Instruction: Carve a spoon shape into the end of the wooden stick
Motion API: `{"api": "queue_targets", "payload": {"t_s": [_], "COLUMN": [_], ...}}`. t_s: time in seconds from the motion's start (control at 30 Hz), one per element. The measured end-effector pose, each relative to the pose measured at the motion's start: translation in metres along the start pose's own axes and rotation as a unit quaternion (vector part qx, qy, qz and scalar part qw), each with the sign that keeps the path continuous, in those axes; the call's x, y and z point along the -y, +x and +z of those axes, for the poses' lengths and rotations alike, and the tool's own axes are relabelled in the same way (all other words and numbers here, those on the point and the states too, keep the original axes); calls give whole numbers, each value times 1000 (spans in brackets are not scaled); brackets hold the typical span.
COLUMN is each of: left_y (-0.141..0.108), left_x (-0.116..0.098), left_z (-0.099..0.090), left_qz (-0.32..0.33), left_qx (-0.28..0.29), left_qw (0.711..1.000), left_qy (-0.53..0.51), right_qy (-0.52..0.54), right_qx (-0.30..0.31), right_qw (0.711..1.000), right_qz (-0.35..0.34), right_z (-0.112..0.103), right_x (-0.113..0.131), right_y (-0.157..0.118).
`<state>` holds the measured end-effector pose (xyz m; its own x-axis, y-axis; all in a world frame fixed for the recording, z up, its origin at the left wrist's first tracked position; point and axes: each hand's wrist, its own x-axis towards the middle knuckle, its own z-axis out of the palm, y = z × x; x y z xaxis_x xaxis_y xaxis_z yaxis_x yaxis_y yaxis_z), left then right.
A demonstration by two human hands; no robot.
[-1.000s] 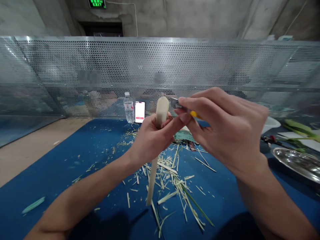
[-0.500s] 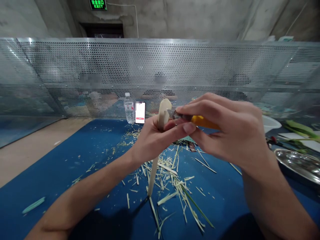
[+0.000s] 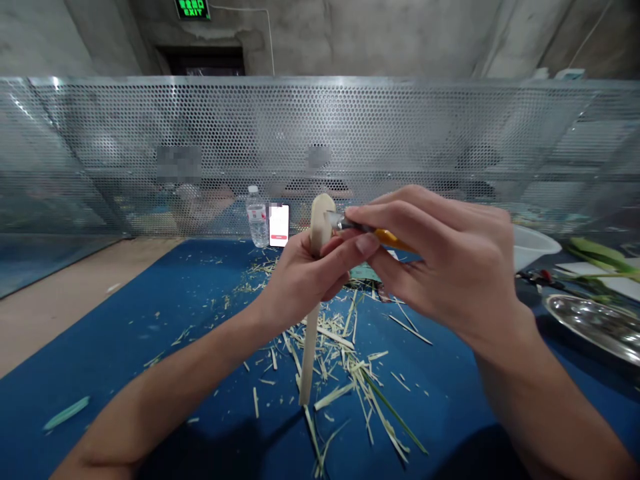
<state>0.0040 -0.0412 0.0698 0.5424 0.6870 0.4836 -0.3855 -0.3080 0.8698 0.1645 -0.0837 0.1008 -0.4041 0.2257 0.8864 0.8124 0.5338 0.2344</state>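
peeled pale stalk (image 3: 320,223) — upright, gripped in the curled left hand (image 3: 300,280), its lower end above the shavings (image 3: 340,373) on the blue desk mat (image 3: 125,333) — with the right hand (image 3: 445,267) pinching a yellow-handled utility knife (image 3: 387,235), blade against the stalk's upper end.

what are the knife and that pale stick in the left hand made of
The utility knife seems to have a shiny steel blade and a glossy yellow handle, probably plastic. The pale stalk looks like peeled plant stem, matte and cream-coloured, with stringy fibrous shavings lying below it; the exact plant is unclear.
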Motion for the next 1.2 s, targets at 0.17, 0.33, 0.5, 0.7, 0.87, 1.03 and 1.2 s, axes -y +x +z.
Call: {"api": "queue_targets", "payload": {"t_s": [0.17,0.33,0.5,0.7,0.87,1.03,1.2], "left_y": [-1,-1,-1,2,3,4,5], "left_x": [-5,-3,-1,-3,-1,1,5], "left_z": [2,1,-2,-2,-4,-6,-6], "left_qz": [-2,11,25,50,52,56,49], "left_qx": [7,3,12,38,40,38,34], "left_qw": [1000,1000,1000,998,997,998,998], "left_qy": [-21,-25,0,-23,-28,-18,-22], "right_qy": [-27,-11,49,52,33,9,-2], "right_qx": [-32,-41,-9,33,36,22,6], "right_qw": [999,998,999,997,998,999,999], "right_qz": [16,40,-12,-37,-32,-35,-52], "right_z": [3,2,-3,-4,-3,-1,2], "right_x": [5,7,1,-8,-6,-3,-3], "right_y": [1,3,2,1,0,0,1]}}
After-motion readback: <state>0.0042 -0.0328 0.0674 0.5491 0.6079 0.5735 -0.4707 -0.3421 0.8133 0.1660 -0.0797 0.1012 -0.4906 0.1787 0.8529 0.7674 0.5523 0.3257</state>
